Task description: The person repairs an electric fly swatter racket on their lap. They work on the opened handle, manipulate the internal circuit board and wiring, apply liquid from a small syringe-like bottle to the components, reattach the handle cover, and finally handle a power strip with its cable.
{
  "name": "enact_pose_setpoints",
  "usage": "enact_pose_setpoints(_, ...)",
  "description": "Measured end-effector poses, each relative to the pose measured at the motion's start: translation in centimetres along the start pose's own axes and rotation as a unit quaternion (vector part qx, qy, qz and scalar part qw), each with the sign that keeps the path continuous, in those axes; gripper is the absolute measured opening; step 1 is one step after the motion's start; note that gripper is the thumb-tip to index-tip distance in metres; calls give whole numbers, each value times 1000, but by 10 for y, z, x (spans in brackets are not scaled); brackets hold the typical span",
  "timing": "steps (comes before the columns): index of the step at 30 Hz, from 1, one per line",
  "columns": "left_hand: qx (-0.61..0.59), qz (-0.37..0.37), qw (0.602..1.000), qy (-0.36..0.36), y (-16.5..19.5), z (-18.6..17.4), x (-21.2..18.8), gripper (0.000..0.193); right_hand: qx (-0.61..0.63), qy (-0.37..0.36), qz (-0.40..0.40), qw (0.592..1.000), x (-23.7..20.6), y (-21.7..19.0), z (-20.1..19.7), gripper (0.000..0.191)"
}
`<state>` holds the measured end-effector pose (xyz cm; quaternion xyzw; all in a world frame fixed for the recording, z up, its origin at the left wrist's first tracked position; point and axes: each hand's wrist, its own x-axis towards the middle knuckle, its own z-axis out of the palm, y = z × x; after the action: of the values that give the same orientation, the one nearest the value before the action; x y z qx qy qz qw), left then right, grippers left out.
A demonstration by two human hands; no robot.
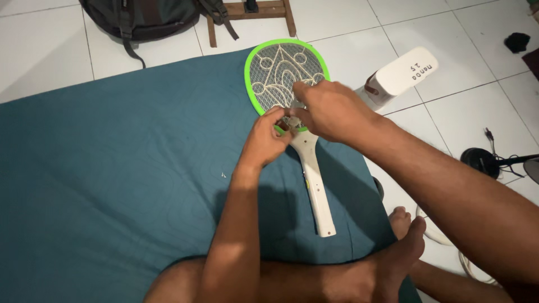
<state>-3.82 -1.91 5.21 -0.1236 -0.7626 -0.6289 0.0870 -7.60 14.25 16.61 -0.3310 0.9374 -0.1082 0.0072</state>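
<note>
A racket-shaped bug zapper [292,112] lies flat on a teal mattress [112,168] that covers most of the floor. Its round head, rimmed in bright green with a metal mesh and pale looping pattern inside, points to the far side; its white handle runs toward the near side and slightly right, ending close to the person's bare foot [387,258].

Both hands meet at the neck of the zapper, where head joins handle. The left hand [266,140] has its fingers curled tight, pinching at the green rim at the bottom of the head. The right hand [331,109] comes in from the right, lying over the lower right part of the mesh with its fingertips bent down onto the same spot; whether its grip actually closes on anything cannot be told, since the fingertips hide each other.

On the white tiles to the right stands a white box-like device [401,76]. A dark backpack [146,17] sits at the far edge.
</note>
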Motion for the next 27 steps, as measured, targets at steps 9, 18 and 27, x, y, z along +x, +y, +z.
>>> enact_pose_setpoints(9, -27, -36, 999, 12, 2, 9, 4, 28, -17, 84, -167, 982, 5, -8, -19, 40)
enact_pose_setpoints(18, 54, 12, 996, 72, -6, 25, 4, 30, -71, -21, 43, 996, 5, -5, -8, 59)
enact_pose_setpoints(27, 30, 8, 996, 83, 5, 27, 4, 35, -138, -71, 116, 981, 5, -6, -1, 48)
